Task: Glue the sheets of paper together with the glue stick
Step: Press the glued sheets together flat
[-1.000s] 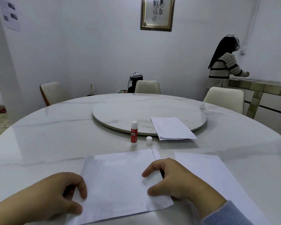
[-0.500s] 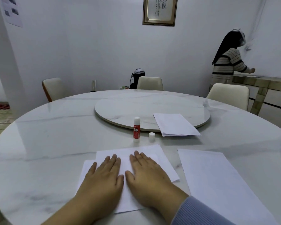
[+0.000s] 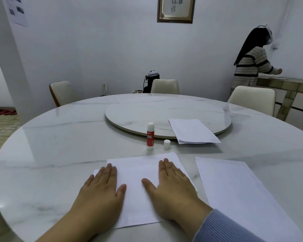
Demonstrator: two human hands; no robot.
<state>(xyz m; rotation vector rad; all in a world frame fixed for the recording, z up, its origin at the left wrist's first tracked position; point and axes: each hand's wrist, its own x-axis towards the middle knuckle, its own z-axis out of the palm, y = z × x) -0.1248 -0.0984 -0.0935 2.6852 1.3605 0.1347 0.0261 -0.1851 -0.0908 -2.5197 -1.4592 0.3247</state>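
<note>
Two overlapped white sheets lie flat on the round marble table in front of me. My left hand presses flat on their left side, fingers straight. My right hand presses flat on their right side, fingers straight and together. A red and white glue stick stands upright beyond the sheets, uncapped, with its white cap standing just to its right. Another single white sheet lies to the right of my hands.
A small stack of white paper rests half on the raised turntable at the table's centre. Cream chairs ring the table. A person in a striped sweater stands at a side counter, far right.
My hands went from pinching the sheet's edges to lying flat side by side, then slid apart across the paper. The top sheet now lies flat over the lower one.
</note>
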